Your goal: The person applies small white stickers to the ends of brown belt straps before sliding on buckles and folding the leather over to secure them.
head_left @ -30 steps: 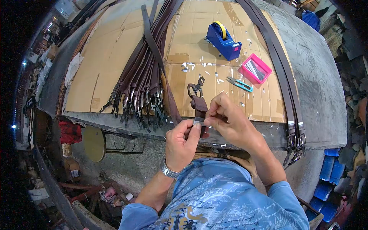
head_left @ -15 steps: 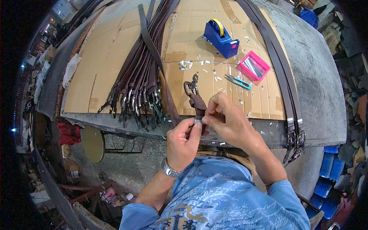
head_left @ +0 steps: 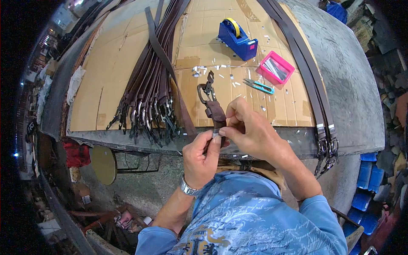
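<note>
Both hands, left hand and right hand, pinch belt end; buckle beyond fingertips.

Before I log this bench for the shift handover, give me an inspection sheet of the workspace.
Surface: cardboard sheets laid over a grey table.
Job's things: brown belt end with its buckle, pinched at the table edge.
Clutter: bundle of belts at left, more belts hanging off the right edge, blue tape dispenser, pink tray, teal snips, small white scraps.
Grippers: left hand and right hand both pinch the belt end.
Cables: nothing seen.
Surroundings: round stool under the table, blue crates at right.
</note>
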A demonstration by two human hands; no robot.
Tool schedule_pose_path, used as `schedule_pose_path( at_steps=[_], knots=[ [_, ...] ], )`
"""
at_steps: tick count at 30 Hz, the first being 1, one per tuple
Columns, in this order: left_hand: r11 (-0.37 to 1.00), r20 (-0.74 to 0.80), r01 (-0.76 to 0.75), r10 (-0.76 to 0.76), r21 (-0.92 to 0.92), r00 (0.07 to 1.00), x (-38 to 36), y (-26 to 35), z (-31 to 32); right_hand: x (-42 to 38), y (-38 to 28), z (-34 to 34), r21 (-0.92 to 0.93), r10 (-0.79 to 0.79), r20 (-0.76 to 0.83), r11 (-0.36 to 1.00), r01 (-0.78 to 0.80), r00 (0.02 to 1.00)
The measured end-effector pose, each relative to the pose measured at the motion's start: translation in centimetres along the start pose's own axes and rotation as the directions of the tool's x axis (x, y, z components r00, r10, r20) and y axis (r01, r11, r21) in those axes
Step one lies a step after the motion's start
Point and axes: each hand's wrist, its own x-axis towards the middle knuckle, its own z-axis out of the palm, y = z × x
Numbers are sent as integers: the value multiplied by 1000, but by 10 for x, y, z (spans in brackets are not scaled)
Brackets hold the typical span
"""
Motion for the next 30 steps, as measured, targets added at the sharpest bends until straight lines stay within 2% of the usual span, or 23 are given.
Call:
schedule_pose_path(
  at_steps=[1, 3, 4, 6, 8, 10, 11, 13, 14, 16, 20, 22, 23, 24, 25, 26, 30],
  knots=[
    [1000, 3, -1, 1, 0, 1000, -1, -1, -1, 0, 1, -1, 0, 1, -3, 1000, -1, 1000],
    [965, 47, 149, -142, -215, 989, -3, -4, -2, -3, 7, -6, -40, 92, 4, 995, -92, 996],
    [966, 46, 144, -137, -214, 990, -3, -7, -1, -4, 15, -6, -42, 87, 1, 995, -87, 996],
    [844, 101, 273, -256, -461, 961, -3, -12, 3, -7, 37, -2, 21, 75, -155, 997, -73, 985],
    [832, 108, 285, -267, -475, 958, -1, -10, 1, -12, 50, -5, 19, 91, -161, 996, -90, 983],
    [812, 131, 315, -289, -491, 948, 0, -10, -1, -20, 45, -2, 140, 63, -164, 989, -40, 985],
    [815, 132, 312, -285, -489, 949, 0, -10, -2, -21, 40, 2, 141, 60, -168, 989, -36, 984],
    [895, 146, 254, -214, -368, 966, 1, -8, -3, -17, 26, 16, 377, 17, -165, 925, 48, 986],
    [896, 154, 253, -210, -366, 965, 1, -8, -1, -16, 21, 18, 377, 18, -174, 925, 50, 985],
    [906, 109, 236, -211, -351, 971, 0, -10, 2, -14, 14, 19, 441, 139, -67, 892, -96, 988],
    [900, 145, 273, -237, -341, 961, 0, -23, -1, -17, 12, 17, 482, 171, -51, 867, -125, 984],
    [763, 208, 390, -330, -515, 921, 5, -15, 4, -16, 17, 16, 527, 177, -22, 839, -139, 984],
    [764, 208, 389, -329, -515, 921, 6, -14, 3, -16, 20, 16, 571, 182, 2, 807, -151, 983],
    [704, 225, 421, -359, -572, 906, 6, -14, 3, -17, 23, 16, 571, 182, 0, 807, -149, 983],
    [638, 243, 450, -389, -625, 889, 7, -14, 2, -18, 27, 17, 627, 139, 22, 769, -122, 990],
    [638, 243, 450, -389, -625, 889, 8, -14, 1, -18, 29, 18, 682, 96, 41, 725, -98, 995],
    [522, 311, 481, -382, -704, 870, 9, -18, -1, -16, 34, 18, 627, 113, 83, 767, -140, 990]
  ],
)
